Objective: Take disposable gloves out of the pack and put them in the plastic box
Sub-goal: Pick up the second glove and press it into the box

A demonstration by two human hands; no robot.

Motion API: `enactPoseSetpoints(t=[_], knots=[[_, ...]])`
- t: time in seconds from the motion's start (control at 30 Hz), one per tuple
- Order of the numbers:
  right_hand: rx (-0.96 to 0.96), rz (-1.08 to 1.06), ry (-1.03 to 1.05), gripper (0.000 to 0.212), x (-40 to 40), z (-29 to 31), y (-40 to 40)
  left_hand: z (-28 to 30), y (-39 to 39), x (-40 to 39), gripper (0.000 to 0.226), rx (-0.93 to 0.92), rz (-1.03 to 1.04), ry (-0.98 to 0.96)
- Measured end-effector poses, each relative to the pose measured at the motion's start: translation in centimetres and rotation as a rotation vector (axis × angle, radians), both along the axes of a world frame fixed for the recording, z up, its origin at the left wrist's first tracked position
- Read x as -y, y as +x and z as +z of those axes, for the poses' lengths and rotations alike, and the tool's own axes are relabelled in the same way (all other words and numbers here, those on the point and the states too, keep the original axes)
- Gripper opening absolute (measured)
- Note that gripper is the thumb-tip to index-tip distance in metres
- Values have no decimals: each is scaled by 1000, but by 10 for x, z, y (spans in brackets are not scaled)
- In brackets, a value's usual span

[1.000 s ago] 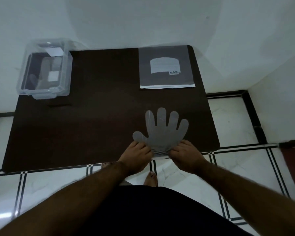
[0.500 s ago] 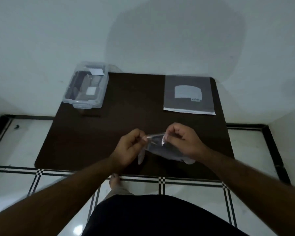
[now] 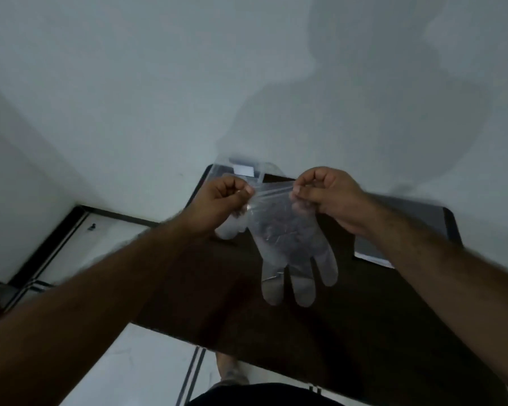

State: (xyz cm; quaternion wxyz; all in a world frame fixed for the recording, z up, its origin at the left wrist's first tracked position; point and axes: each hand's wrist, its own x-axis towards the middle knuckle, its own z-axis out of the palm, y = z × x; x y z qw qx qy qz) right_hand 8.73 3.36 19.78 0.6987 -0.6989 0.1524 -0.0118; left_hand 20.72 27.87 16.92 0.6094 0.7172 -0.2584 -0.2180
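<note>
A clear disposable glove (image 3: 288,247) hangs in the air above the dark table (image 3: 320,326), fingers pointing down. My left hand (image 3: 220,205) pinches the left side of its cuff and my right hand (image 3: 326,194) pinches the right side, stretching the cuff between them. The clear plastic box (image 3: 244,168) stands at the table's far left corner, mostly hidden behind my hands. Only an edge of the grey glove pack (image 3: 373,253) shows at the right, behind my right forearm.
White walls rise close behind the table. White floor tiles with black lines (image 3: 147,358) lie to the left and in front. A foot (image 3: 229,370) shows below the table's near edge.
Both hands lifted the glove off the table and carried it up and toward the box at the far left. The view tilted upward and the glove now hangs by its cuff.
</note>
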Motion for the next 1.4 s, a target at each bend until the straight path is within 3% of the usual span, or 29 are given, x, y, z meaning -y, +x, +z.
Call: enactPoseSetpoints(t=[0.1, 0.23, 0.37, 0.5, 0.63, 0.87, 0.97, 1.07, 1.23, 1.4], knots=[[-6, 6, 0, 10, -8, 10, 56, 12, 59, -12, 18, 15, -41, 46], [-28, -1, -84, 12, -12, 9, 126, 22, 139, -22, 33, -105, -166, 70], [-39, -2, -102, 17, -13, 4, 187, 36, 209, -20, 43, -25, -374, 306], [-23, -14, -116, 16, -11, -4, 234, 43, 260, -7, 25, 53, -457, 446], [7, -54, -135, 14, -2, -3, 262, 41, 302, 2, 16, 170, -433, 454], [190, -35, -83, 21, 9, 16, 253, 52, 316, -1, 17, 474, -372, 133], [235, 4, -132, 21, 6, 18, 231, 51, 301, -12, 12, 740, -312, 94], [245, 58, -209, 24, -3, 9, 210, 39, 285, -25, 12, 848, -319, 70], [147, 168, -329, 27, -10, -33, 205, -1, 282, -31, 32, 1001, -389, 220], [75, 261, -597, 23, -11, -84, 222, -55, 296, -25, 41, 1048, -490, 450]])
